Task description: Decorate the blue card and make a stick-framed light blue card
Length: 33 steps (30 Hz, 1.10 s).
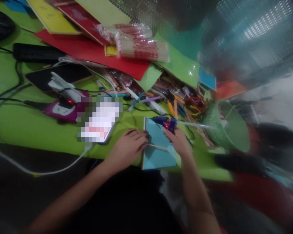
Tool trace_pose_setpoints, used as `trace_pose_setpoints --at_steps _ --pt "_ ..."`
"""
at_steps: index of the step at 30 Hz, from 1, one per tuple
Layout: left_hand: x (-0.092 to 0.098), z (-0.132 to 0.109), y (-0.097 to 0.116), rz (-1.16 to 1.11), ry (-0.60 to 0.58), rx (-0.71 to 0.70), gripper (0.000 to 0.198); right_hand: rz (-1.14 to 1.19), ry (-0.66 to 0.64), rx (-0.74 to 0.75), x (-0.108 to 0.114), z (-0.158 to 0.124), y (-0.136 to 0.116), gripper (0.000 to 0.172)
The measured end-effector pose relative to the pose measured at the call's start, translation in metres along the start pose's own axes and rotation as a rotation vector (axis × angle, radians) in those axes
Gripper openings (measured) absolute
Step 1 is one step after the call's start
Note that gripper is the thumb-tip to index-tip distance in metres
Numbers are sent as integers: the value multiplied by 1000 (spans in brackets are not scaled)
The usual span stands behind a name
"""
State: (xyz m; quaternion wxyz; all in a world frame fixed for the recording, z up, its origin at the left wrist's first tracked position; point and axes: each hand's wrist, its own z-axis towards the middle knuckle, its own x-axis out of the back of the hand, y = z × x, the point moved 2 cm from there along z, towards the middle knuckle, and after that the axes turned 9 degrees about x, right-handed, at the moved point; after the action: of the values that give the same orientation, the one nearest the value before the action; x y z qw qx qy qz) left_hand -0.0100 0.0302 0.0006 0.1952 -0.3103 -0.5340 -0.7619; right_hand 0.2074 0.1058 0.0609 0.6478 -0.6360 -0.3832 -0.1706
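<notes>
My right hand point(179, 141) is wrapped round a dark blue hot glue gun point(170, 124) with a small red light. A long clear glue stick point(197, 124) juts from its back, and its nozzle points left over a light blue board point(158, 159). The board lies at the table's front edge, with a pale strip along its left side. My left hand point(130, 144) rests over that left side, fingers together and closed at the end of a thin wooden stick point(158, 147). The stick lies crosswise over the board; the left fingertips are partly hidden.
A phone point(109, 130) with a blurred screen lies left, cabled at its lower end. Behind it is a purple power strip point(59, 110). Pens, pliers and scissors point(197, 104) clutter the back. Wrapped stick bundles point(141, 48) lie on coloured sheets. A green basket point(234, 126) stands right.
</notes>
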Motion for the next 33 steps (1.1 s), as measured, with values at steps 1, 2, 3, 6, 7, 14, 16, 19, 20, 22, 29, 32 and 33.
trace_pose_setpoints --at_steps 1,2,3,6,7,14,16,19,20,22,29,32,33 --pt "0 0 0 -1 2 -2 14 -2 -4 6 -1 0 -1 37" --pt "0 0 0 -1 7 -4 14 -6 -6 12 -1 0 -2 36" --pt "0 0 1 -1 9 -2 14 -10 -8 15 -2 0 -2 36" --pt "0 0 0 0 3 8 13 -1 0 8 -1 0 0 37" --pt "0 0 0 -2 0 9 13 2 6 6 0 -1 2 37" --pt "-1 0 -1 -10 -22 23 15 38 22 0 1 -1 1 36" --pt "-1 0 -1 -2 -25 23 15 20 13 13 -1 0 -1 36" --pt "-1 0 -1 7 -14 14 15 -30 15 44 -2 1 -2 34" --pt "-1 0 -1 8 -10 11 15 -43 22 52 -1 1 -1 34" --pt "0 0 -1 8 -9 7 15 -52 33 59 1 0 3 34" --pt "1 0 0 -4 3 2 17 -12 76 -11 10 -6 18 38" --pt "0 0 -1 -1 -7 2 18 53 87 -55 9 -7 18 39" --pt "0 0 -1 -1 -8 0 19 77 91 -63 9 -7 18 39"
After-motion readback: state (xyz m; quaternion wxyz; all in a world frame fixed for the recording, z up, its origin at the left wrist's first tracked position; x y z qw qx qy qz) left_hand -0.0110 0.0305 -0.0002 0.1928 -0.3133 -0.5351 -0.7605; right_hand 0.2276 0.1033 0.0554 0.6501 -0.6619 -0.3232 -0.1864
